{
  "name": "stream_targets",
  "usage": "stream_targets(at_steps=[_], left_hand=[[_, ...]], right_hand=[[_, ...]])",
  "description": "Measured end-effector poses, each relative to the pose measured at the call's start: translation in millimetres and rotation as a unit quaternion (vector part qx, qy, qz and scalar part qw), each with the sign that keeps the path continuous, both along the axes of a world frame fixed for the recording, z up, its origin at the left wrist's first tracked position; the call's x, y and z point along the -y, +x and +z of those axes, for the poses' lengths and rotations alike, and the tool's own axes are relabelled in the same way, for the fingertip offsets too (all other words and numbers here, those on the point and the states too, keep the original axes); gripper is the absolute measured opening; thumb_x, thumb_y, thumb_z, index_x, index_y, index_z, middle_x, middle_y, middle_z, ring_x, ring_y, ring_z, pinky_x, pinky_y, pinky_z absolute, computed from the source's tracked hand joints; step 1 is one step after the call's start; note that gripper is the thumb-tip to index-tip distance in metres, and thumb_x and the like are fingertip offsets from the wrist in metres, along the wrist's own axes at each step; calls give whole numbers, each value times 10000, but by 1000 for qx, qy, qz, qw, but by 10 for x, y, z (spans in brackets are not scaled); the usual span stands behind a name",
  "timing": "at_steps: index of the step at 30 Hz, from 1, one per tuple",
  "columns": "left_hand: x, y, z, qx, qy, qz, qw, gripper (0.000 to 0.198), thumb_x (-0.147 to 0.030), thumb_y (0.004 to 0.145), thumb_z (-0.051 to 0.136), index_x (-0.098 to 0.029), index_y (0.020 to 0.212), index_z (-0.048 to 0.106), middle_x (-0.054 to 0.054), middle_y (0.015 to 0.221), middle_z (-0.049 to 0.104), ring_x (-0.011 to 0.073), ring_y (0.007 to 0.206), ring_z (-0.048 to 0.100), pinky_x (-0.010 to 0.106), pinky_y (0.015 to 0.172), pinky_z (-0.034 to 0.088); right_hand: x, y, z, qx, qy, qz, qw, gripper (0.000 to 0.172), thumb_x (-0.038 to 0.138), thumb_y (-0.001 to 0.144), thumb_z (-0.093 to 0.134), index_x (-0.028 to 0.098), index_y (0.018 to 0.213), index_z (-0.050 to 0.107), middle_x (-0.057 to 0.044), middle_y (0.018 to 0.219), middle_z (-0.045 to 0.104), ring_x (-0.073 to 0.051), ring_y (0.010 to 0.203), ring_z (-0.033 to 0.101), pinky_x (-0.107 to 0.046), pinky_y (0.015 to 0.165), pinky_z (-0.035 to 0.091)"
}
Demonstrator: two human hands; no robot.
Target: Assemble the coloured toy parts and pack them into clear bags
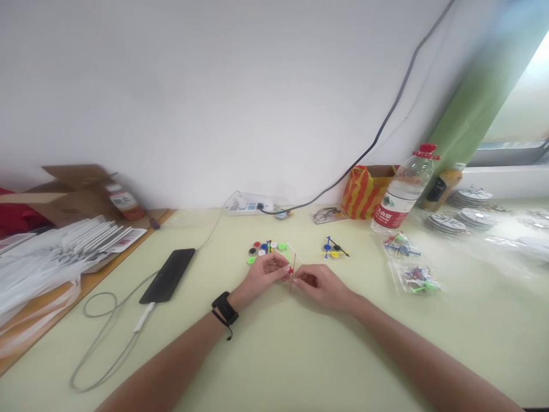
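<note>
My left hand (pixel 268 273) is closed in a pinch on a small red plastic piece (pixel 290 271). Upright in front of my fingertips stands a thin red stick (pixel 293 273), which seems joined to that piece. From the other side, the curled fingers of my right hand (pixel 319 284) close at the stick; their exact grip is partly hidden. Behind my left hand lies a group of small coloured discs (pixel 263 248), in red, blue, black, white and green. A thin white stick (pixel 295 253) lies just beyond my fingertips. Farther right are blue, black and yellow arrow pointers with discs (pixel 332 248).
Clear bags of coloured parts (pixel 414 269) lie right, below a large water bottle (pixel 398 191) and a striped bag (pixel 362 191). Stacked white discs (pixel 446 224) stand beyond. Left are a phone (pixel 167 276) on a cable and white packets (pixel 94 237). A power strip (pixel 251 205) sits by the wall.
</note>
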State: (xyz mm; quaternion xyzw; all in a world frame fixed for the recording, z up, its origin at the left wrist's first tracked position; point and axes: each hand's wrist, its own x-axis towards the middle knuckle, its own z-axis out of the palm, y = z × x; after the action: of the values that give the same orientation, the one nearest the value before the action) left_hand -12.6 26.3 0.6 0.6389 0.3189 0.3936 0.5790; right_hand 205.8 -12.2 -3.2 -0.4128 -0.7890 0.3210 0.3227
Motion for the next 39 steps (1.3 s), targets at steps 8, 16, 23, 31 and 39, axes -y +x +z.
stream_targets(at_steps=[8,16,23,31,39], left_hand=[[-19,-9,-31,-4,1,-1,1000,256,-365,859,773,-157,982,688,58,925,697,171,828,682,308,779,577],[-21,-2,-40,-2,4,2,1000,255,-367,856,776,-154,962,685,65,908,704,171,809,685,313,776,585],[-25,-5,-46,-1,3,1,1000,268,-372,848,782,-154,972,687,66,909,705,180,828,692,319,784,586],[-14,-4,-32,-2,-4,7,1000,258,-364,845,788,-159,968,693,59,924,704,177,831,693,314,786,587],[-30,-9,-58,0,3,-1,1000,248,-347,863,774,-149,979,678,63,933,697,181,857,695,313,796,584]], right_hand=[[-12,3,-48,-38,-13,-17,999,374,301,947,573,233,1314,566,37,740,592,-110,565,482,-231,546,380],[-23,12,-42,17,10,-35,999,287,351,957,529,184,746,629,46,582,457,-101,525,369,-246,519,289],[-10,14,-1,7,7,-36,999,236,334,960,526,196,792,617,47,605,508,-109,546,412,-241,539,308],[-16,16,-34,-21,6,-29,999,279,310,948,564,202,1194,640,42,680,570,-115,565,469,-238,557,367],[-9,10,-23,-12,25,-41,999,192,313,964,540,200,933,692,39,631,523,-112,557,426,-242,545,331]])
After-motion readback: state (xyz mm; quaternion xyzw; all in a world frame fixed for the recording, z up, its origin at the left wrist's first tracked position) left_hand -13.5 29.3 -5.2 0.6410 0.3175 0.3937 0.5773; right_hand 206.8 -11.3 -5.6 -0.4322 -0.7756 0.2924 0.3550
